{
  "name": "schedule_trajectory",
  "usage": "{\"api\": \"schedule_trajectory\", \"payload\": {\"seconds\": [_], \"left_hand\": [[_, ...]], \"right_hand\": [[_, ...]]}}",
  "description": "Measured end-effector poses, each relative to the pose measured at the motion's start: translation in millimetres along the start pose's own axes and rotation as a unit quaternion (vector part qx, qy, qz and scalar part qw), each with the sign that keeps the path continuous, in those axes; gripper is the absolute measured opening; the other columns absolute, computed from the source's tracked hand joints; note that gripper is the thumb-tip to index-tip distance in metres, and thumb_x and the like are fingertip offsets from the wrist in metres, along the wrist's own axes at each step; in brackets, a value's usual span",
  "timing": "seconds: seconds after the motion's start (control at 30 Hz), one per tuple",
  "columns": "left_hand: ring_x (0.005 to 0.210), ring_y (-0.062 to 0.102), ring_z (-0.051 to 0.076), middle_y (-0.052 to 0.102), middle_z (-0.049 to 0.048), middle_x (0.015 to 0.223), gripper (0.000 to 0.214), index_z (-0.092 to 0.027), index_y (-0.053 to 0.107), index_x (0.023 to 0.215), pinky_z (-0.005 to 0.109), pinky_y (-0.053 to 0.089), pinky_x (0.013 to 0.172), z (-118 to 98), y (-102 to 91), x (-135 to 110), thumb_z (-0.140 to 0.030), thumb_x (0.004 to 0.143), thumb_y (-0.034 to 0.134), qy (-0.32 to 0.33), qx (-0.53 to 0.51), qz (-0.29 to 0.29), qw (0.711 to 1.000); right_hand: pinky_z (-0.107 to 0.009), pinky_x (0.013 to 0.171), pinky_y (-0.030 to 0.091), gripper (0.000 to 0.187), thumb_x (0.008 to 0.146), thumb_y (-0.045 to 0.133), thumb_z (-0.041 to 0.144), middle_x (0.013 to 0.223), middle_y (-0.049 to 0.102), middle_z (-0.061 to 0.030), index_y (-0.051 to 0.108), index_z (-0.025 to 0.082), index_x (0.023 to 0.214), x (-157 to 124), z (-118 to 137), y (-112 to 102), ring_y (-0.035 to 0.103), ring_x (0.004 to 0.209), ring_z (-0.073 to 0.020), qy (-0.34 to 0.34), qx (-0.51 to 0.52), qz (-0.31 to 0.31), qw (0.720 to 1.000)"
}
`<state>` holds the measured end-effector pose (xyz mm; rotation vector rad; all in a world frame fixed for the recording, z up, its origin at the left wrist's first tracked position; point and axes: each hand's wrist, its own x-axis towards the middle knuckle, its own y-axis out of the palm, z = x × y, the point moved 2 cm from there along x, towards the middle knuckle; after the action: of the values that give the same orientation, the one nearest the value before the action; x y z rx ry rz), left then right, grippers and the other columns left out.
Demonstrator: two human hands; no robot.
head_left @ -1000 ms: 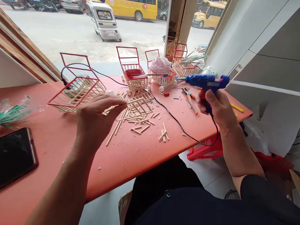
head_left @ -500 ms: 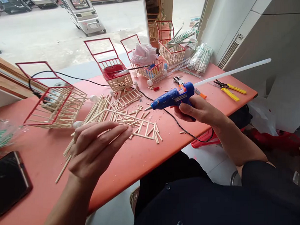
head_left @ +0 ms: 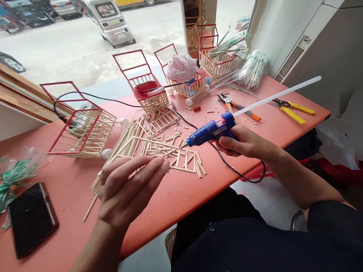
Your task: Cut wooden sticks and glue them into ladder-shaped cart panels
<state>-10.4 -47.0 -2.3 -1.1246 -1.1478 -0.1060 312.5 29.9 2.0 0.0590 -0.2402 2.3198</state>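
Pinching a wooden stick frame (head_left: pixel 186 159) in the left hand (head_left: pixel 134 183), fingertips closed on its near rail. Frame is ladder-like, held above the desk (head_left: pixel 160 220) at centre; taking it as the clock centre, left hand sits at 8 o'clock. Right hand (head_left: pixel 239 141) at 2 o'clock, wrapped round the grip of a blue glue gun (head_left: pixel 211 131). Nozzle aims toward 8 o'clock, right at the frame's far rail; can't tell from this angle if it touches or just overlaps. White glue stick (head_left: pixel 278 95) pokes out the back, between 2 and 3.

Short cut sticks (head_left: pixel 161 148) lie scattered at 10, just past the frame. Second ladder panel (head_left: pixel 163 122) flat at 11.

Red-trimmed stick carts: nearest one (head_left: pixel 98 133) between 9 and 10, one with a red liner (head_left: pixel 153 101) at 11, one carrying a white plastic bag (head_left: pixel 182 67) at 12, one with plastic-wrapped bundles on top (head_left: pixel 216 65) at 1.

Orange-handled pliers (head_left: pixel 247 112) at 2, yellow-handled pliers (head_left: pixel 296 111) further out between 2 and 3. Smartphone (head_left: pixel 32 220) between 8 and 9, dark screen up.
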Motion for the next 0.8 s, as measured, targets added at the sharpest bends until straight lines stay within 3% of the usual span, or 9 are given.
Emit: {"api": "schedule_trajectory", "payload": {"seconds": [0.13, 0.3, 0.8], "left_hand": [[0.095, 0.081, 0.025, 0.09, 0.0006, 0.113, 0.064, -0.025, 0.076, 0.145, 0.043, 0.063, 0.083, -6, -2.0, 7, 0.006, 0.09, 0.081, 0.102, 0.076, -0.036, 0.991], [0.095, 0.08, 0.024, 0.09, -0.0009, 0.112, 0.049, -0.024, 0.081, 0.129, 0.042, 0.063, 0.083, -8, -1.9, 12, 0.007, 0.091, 0.081, 0.105, 0.08, -0.036, 0.991], [0.098, 0.079, 0.023, 0.09, 0.0052, 0.109, 0.045, -0.011, 0.084, 0.122, 0.041, 0.061, 0.085, -8, 0.8, 16, 0.013, 0.084, 0.085, 0.135, 0.063, -0.07, 0.986]], "right_hand": [[-0.021, 0.045, 0.029, 0.054, 0.108, 0.067, 0.065, 0.064, 0.045, 0.0072, 0.054, 0.019, 0.082, 1, -1, 0, 0.039, 0.051, -0.0047, 0.0, -0.005, -0.002, 1.0], [-0.021, 0.046, 0.029, 0.057, 0.109, 0.064, 0.066, 0.062, 0.045, 0.0072, 0.05, 0.02, 0.078, 2, -1, 0, 0.038, 0.051, -0.0046, 0.012, -0.026, 0.0, 1.0], [-0.019, 0.043, 0.03, 0.06, 0.107, 0.065, 0.069, 0.06, 0.044, 0.0071, 0.048, 0.02, 0.076, 0, -6, -4, 0.039, 0.049, -0.0042, 0.005, -0.047, -0.01, 0.999]]}}
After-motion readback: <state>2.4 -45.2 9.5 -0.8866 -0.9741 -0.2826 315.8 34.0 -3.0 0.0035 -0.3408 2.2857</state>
